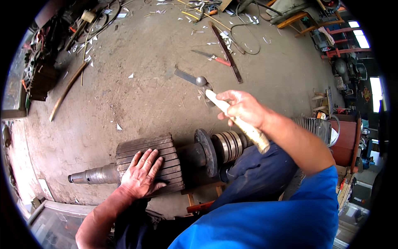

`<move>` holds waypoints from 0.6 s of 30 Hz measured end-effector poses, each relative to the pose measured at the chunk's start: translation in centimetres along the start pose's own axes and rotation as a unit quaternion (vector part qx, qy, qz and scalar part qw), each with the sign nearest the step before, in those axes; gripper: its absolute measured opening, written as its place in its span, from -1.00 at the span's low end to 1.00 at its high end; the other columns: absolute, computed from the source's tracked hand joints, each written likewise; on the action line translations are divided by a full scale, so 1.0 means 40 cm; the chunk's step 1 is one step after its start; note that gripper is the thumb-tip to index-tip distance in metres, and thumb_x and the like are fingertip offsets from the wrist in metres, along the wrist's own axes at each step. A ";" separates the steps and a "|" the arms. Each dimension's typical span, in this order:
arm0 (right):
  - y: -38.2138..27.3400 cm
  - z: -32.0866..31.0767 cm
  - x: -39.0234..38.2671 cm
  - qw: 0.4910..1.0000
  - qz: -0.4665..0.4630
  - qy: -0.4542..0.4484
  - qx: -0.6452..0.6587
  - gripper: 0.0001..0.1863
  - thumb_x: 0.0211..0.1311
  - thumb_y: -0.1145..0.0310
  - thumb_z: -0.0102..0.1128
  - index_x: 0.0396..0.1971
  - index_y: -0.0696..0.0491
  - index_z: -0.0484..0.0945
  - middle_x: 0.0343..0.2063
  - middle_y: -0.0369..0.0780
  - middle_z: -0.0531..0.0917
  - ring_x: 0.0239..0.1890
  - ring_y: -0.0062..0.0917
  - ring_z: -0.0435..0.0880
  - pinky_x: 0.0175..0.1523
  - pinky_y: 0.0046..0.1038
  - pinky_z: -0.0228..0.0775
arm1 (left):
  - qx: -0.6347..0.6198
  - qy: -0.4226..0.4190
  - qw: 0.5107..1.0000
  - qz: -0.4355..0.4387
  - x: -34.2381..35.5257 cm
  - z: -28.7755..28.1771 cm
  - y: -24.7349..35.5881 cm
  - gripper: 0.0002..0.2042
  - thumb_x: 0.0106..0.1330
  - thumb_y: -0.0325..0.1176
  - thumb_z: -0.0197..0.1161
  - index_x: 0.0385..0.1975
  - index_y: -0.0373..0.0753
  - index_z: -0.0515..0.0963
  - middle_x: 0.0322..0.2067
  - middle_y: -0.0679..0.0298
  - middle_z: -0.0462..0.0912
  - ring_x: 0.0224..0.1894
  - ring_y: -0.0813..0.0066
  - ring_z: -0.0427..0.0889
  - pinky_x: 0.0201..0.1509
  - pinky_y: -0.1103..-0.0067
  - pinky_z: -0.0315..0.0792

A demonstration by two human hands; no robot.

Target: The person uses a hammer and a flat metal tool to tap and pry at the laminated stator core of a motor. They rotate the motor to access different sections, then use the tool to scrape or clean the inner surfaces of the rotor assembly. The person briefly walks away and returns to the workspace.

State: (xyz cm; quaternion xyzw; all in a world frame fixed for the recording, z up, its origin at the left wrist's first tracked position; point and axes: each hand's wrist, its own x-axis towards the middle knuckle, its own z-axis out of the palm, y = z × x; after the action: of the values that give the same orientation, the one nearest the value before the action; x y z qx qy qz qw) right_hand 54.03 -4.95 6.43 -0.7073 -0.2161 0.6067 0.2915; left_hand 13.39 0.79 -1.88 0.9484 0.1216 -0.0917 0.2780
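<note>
My left hand [141, 172] lies with fingers spread on a dark, slotted steel cylinder [168, 174] mounted on a stepped shaft [95, 176]. My right hand [242, 108] grips a pale wooden handle [255, 135] above the shaft assembly. At the handle's far end is a metal head with a rounded ball [201, 81]; a dark flat bar [185, 75] appears behind it, and I cannot tell whether they are joined. To the right of the cylinder are a bolt-holed flange [206, 151] and a stack of steel rings [226, 145].
A red-handled knife [222, 60] and a long rusty bar [226, 52] lie on the floor [124, 83] among scraps and hoses. A curved stick [68, 91] and clutter lie left; wooden frames, a red-brown cabinet [344, 139] and equipment stand right. Orange wooden supports [195, 207] show below the shaft.
</note>
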 end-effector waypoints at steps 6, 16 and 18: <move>0.157 -0.318 0.159 0.886 -0.083 0.082 -0.450 -0.39 0.25 0.61 0.08 0.36 0.16 0.41 0.15 0.12 0.62 -0.03 -0.06 0.72 0.10 -0.15 0.58 | 0.021 0.046 0.999 0.006 0.015 0.016 -0.007 -0.28 0.26 0.06 0.38 0.32 -0.30 0.51 0.40 -0.06 0.44 0.48 -0.05 0.38 0.57 0.06 0.19; 0.530 -0.390 0.329 0.755 -0.077 0.149 -0.634 -0.74 0.40 0.33 0.18 -0.01 0.12 0.61 0.12 -0.01 0.54 0.20 -0.14 0.51 0.25 -0.09 0.43 | 0.034 0.050 0.998 -0.009 0.032 0.015 -0.002 -0.26 0.08 0.02 0.47 0.23 -0.33 0.56 0.31 -0.11 0.53 0.36 -0.10 0.50 0.49 0.01 0.28; 0.454 -0.330 0.438 0.785 -0.133 0.088 -0.599 -0.69 0.42 0.23 0.24 -0.05 0.16 0.60 0.01 0.01 0.59 0.18 -0.08 0.55 0.26 -0.06 0.45 | 0.028 0.044 0.999 -0.010 0.044 0.016 -0.003 -0.25 0.06 0.02 0.48 0.23 -0.33 0.56 0.30 -0.10 0.53 0.36 -0.10 0.51 0.49 0.00 0.28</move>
State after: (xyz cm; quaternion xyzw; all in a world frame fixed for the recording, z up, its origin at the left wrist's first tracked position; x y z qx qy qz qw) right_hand 69.14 -8.75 -17.41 -0.7544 -0.6012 0.2457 -0.0956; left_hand 14.96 0.86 -2.90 0.9577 0.1407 -0.0565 0.2448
